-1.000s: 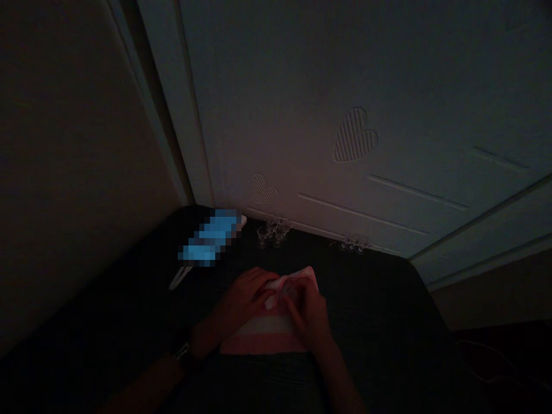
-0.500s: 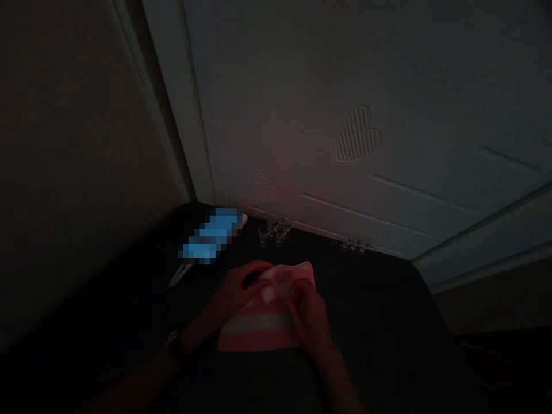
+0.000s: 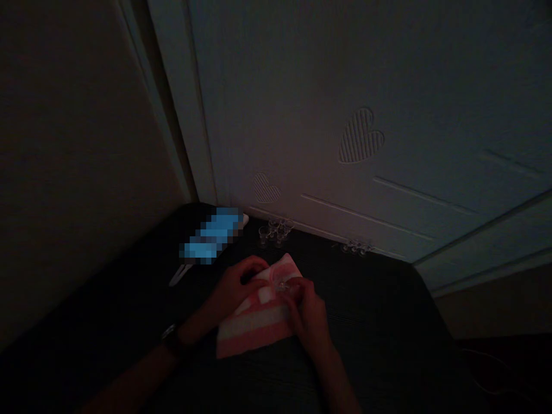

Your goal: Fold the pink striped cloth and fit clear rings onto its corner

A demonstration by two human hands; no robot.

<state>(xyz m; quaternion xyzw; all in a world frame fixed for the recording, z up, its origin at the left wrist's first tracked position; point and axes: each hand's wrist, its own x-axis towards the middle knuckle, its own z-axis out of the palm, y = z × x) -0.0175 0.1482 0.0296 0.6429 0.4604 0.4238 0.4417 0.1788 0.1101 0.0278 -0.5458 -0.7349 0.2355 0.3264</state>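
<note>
In dim light, a pink-and-white striped cloth [image 3: 254,336] lies over the dark tabletop in front of me. My left hand [image 3: 235,284] is closed on the cloth's upper left part, thumb and fingers pinching its edge. My right hand [image 3: 313,313] grips a small clear glass [image 3: 282,284] over the cloth; the fingers cover much of it. One fold of the cloth rises behind the glass. A watch [image 3: 170,336] is on my left wrist.
Several small clear stemmed glasses [image 3: 276,233] stand near the back of the dark table [image 3: 379,322]. Another low cluster of clear glass pieces [image 3: 357,247] sits to the right. A pixelated bright screen [image 3: 215,233] lies at back left. Behind rises a white panel [image 3: 302,115] with heart reliefs.
The cloth's upper corner has shifted left and its fold looks more pointed. The glass in my right hand shows more clearly. Both hands stay in nearly the same place.
</note>
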